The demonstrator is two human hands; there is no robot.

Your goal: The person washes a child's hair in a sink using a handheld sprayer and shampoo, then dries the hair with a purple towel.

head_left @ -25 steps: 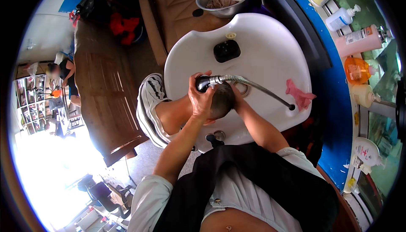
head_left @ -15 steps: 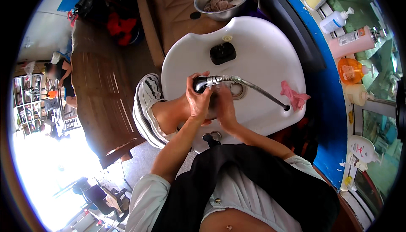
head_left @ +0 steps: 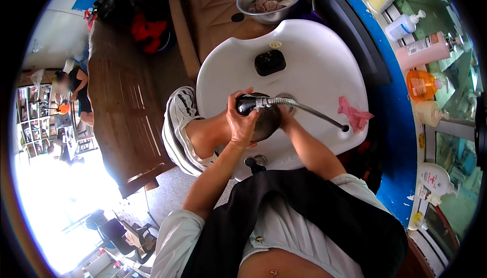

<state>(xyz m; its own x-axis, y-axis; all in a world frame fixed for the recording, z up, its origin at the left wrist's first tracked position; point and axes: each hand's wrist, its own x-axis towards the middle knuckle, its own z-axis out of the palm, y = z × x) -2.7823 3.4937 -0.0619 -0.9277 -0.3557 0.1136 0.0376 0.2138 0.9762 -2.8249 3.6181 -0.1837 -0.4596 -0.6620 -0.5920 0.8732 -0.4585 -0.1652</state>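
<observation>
My left hand (head_left: pixel 237 122) is wrapped round a black shower head (head_left: pixel 247 104), whose metal hose (head_left: pixel 310 108) runs to a hole at the right side of the white basin (head_left: pixel 332 42). Below it a person's head (head_left: pixel 268 124) with short dark hair is bent over the basin. The neck (head_left: pixel 209 135) and a white striped shirt (head_left: pixel 177 120) show to the left. At the right side of the head is my right hand (head_left: pixel 285 117); its fingers are hidden behind the hair.
A black pad (head_left: pixel 269 63) and a pink cloth (head_left: pixel 354 114) lie in the basin. A tap lever (head_left: pixel 254 163) stands at its near edge. Behind is a metal bowl (head_left: pixel 243 5) with a cloth. Several pump bottles, one orange (head_left: pixel 420 85), line the right sill. Another person (head_left: pixel 80 85) is far left.
My right hand has moved from beside the shower head to the right side of the person's head, uncovering the dark hair. My left hand keeps hold of the shower head, nearly in place.
</observation>
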